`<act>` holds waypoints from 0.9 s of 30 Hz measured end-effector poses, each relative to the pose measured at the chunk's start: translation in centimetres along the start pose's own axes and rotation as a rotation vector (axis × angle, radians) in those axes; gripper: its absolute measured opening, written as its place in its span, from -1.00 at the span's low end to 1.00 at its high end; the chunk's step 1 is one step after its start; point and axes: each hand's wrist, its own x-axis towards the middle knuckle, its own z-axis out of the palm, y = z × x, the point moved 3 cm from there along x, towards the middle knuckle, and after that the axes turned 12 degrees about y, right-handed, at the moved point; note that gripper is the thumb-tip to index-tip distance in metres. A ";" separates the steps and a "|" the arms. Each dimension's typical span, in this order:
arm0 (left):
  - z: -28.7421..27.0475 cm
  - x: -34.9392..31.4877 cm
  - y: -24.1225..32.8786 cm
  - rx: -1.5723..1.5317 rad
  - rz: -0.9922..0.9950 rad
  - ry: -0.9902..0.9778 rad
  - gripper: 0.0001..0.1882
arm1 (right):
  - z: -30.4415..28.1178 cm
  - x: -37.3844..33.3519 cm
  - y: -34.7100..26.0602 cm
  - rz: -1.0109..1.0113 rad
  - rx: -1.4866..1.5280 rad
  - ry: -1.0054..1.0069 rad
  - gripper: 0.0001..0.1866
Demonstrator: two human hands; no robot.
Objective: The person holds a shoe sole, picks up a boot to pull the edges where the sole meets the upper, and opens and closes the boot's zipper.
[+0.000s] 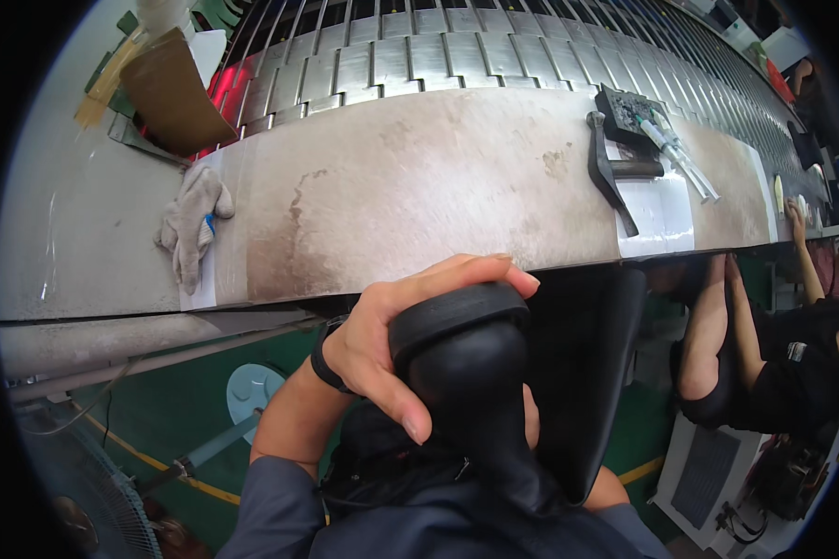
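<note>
One fan cage (84, 494) stands at about 8 o'clock. At 10 o'clock, a bent brown cardboard sheet (172, 98); below it, toward 9:30, a grey knit glove (194, 224) lies limp on the worktable (419, 177). Round blue stool seat (252, 396) at 8 o'clock, under table level.

Left hand (368, 340) at 7 o'clock, dark band at the wrist. Fingers grasp, curved around the rim of a black bulbous piece (466, 368).

Piece: at 5 o'clock of centre, in front of the person's torso, at the near table edge. Thick ring on top, rounded body, neck tapering toward the lower right. Handling, judged by look only: firm, rubbery or plastic, moderate weight, not fragile; smooth body may slip, so the raised ring seems the better hold, with the neck as a second support.

Relative to the fingers: piece lies inside the left hand's curve. Thumb at the ring's 8 o'clock, beside the body; fingertips reach over its far edge to 1 o'clock.

Right hand (531, 416): probably the sliver of skin beyond the neck; its grip cannot be told.

At 2 o'clock, a hammer (608, 177) touches or nearly touches a dark block (625, 104); syringes (671, 149) lean from it. Past 3 o'clock, a seated co-worker (760, 359).
</note>
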 end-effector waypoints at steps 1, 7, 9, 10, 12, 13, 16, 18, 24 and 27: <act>0.0 0.0 -0.2 -0.004 0.033 0.014 0.41 | 0.2 0.0 -0.1 -0.015 0.087 -0.010 -0.23; 0.0 0.6 -0.3 0.003 0.118 0.001 0.42 | 0.2 -0.1 -0.7 -0.007 0.036 0.009 -0.28; 0.0 0.5 -0.4 -0.002 0.110 -0.001 0.41 | 0.2 -0.1 -0.7 0.001 0.031 0.016 -0.30; 0.2 0.4 -0.5 -0.015 0.102 0.009 0.41 | 0.2 -0.2 -0.7 0.001 0.032 0.015 -0.30; 0.4 0.5 -0.6 -0.028 0.094 0.015 0.41 | 0.1 -0.4 -0.9 0.002 0.034 0.022 -0.32; 0.3 0.5 -0.6 -0.024 0.096 0.018 0.41 | 0.1 -0.4 -0.9 0.005 0.032 0.023 -0.33; 0.4 0.4 -0.6 -0.025 0.095 0.028 0.40 | 0.3 -0.4 -0.9 0.013 0.028 0.028 -0.35; 0.3 0.4 -0.7 -0.031 0.092 0.032 0.40 | 0.3 -0.3 -1.0 0.017 0.027 0.036 -0.37; 0.2 0.8 -0.8 0.009 0.106 0.013 0.39 | 0.6 -0.3 -1.4 0.028 0.013 0.050 -0.41; 0.1 0.5 -0.8 0.026 0.139 0.014 0.39 | 0.5 -0.1 -1.3 0.043 0.018 0.045 -0.43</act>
